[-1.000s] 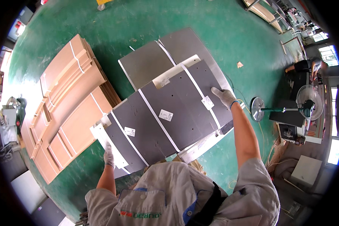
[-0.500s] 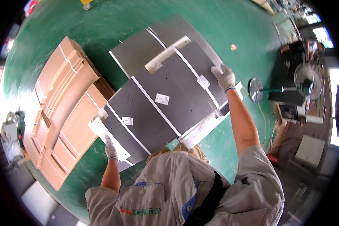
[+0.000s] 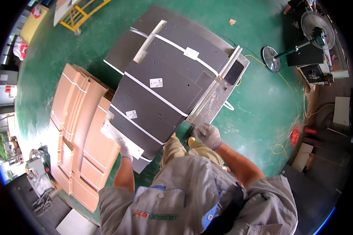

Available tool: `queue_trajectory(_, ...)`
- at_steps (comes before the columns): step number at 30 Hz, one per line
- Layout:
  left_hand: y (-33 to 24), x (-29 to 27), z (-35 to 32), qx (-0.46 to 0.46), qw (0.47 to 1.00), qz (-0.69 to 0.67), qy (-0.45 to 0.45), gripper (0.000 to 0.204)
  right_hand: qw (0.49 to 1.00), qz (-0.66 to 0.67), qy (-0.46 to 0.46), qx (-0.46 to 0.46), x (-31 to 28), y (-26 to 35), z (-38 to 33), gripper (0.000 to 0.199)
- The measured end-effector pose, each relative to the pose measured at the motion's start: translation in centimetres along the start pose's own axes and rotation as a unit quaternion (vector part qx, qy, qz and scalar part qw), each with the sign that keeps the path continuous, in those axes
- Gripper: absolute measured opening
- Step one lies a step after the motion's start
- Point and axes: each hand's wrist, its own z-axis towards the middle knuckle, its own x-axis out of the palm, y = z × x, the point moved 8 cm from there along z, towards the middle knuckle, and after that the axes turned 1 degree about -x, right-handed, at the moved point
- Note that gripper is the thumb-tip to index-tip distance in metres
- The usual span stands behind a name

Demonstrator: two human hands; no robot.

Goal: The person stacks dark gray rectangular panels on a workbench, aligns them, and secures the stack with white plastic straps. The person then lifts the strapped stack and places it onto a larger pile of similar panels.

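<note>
Your left grip (image 3: 124,149) is touching the white strip (image 3: 123,141) and your right grip (image 3: 209,136) is hovering near the pale board (image 3: 212,103); I'm not telling whether either's closed. Strapped grey panels (image 3: 172,74) are lying ahead, tan boards (image 3: 91,147) sitting left.

White-strapped, the dark-grey panels (image 3: 149,102) lie in a diagonal bundle.

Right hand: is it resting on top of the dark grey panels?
No, the right hand is off the dark grey panels, by the near end of the pale board beside them.
</note>
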Motion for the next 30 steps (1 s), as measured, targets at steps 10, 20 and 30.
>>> queue_trajectory(10, -0.6, 1.0, 0.1, 0.044, 0.999, 0.001, 0.017, 0.101, 0.976, 0.012, -0.017, 0.217, 6.5, -6.7, -11.5, 0.026)
queue_trajectory(20, -0.3, 1.9, -1.0, -0.06, 0.992, 0.025, 0.107, 0.105, 0.914, 0.18, -0.14, 0.335, 19.1, -5.3, -8.1, 0.038)
queue_trajectory(30, -0.9, 1.9, -1.5, -0.057, 0.98, 0.05, 0.182, 0.108, 0.865, 0.219, -0.219, 0.394, 24.3, -6.8, -4.5, 0.042)
